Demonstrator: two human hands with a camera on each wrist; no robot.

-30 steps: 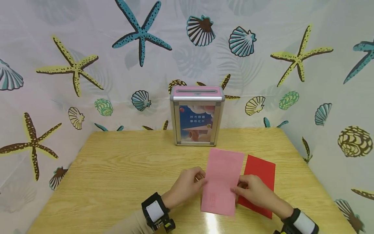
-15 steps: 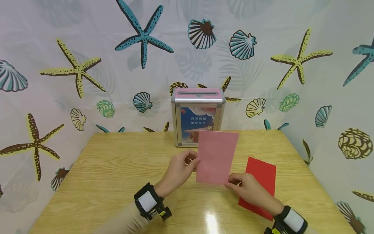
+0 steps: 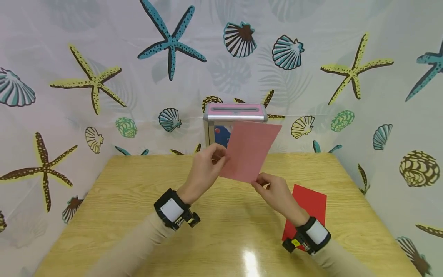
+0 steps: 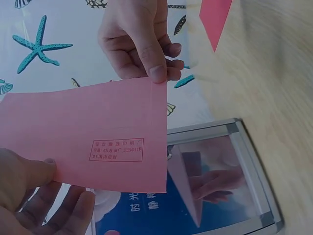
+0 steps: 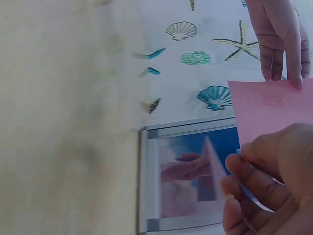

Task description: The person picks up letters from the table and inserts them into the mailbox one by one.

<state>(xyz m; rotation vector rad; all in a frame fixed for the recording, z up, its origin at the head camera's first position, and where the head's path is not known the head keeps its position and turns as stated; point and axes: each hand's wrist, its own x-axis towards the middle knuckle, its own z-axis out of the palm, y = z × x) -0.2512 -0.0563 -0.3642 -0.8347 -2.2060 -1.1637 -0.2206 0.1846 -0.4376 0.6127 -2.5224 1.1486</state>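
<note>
Both hands hold a pink envelope up off the table, tilted, in front of a silver-framed letter box. My left hand pinches its left edge between thumb and fingers. At the lower right corner my right hand pinches it the same way. A small printed stamp shows on the pink envelope in the left wrist view. The box has a pink top with a long slot, and the envelope covers most of its picture front in the head view.
A red envelope lies on the wooden table at the right, partly under my right forearm in the head view. Behind the box hangs a white cloth printed with starfish and shells.
Both hands have lifted the pink envelope up and forward from low over the table to in front of the box. It leans more to the right. The red envelope has stayed put.
</note>
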